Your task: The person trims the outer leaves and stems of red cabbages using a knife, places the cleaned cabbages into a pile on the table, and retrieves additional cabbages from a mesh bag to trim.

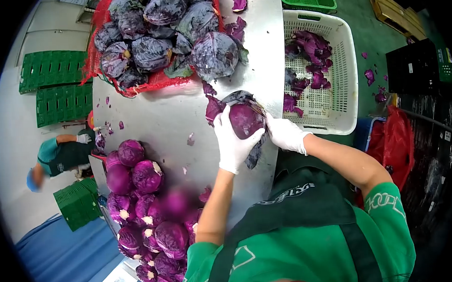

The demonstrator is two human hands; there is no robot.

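A red cabbage (246,121) is held over the metal table's near edge, its smooth purple side showing and dark outer leaves hanging loose around it. My gloved left hand (236,143) wraps around its left and lower side, thumb and fingers spread over the surface. On the other side, my gloved right hand (286,133) has its fingers closed at the edge of a dark outer leaf (254,154); the fingertips are partly hidden. Torn purple leaf pieces (214,109) lie against the cabbage's left side.
Untrimmed cabbages (214,55) fill a red mesh bag (155,81) at the back. Peeled cabbages (172,239) are piled at left. A white basket (345,75) holding leaves stands to the right. Another person (60,156) works at far left near green crates (60,105).
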